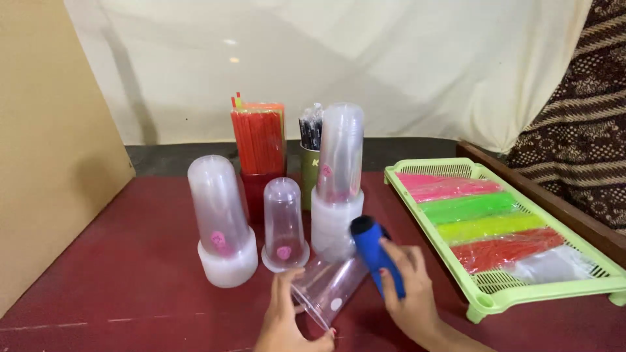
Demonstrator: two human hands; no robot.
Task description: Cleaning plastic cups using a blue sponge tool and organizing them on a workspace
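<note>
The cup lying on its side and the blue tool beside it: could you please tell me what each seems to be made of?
The cup, held at its rim by the left hand, looks like thin clear plastic: the red table shows through its glossy wall. The blue tool in the right hand has a matte, soft-looking body, perhaps rubber or foam, with a black end cap.

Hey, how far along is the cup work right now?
Done: three upside-down cup stacks stand on the table. In hand: the left hand holds a clear cup on its side; the right hand holds a blue tool beside it. Left: cannot tell.
</note>
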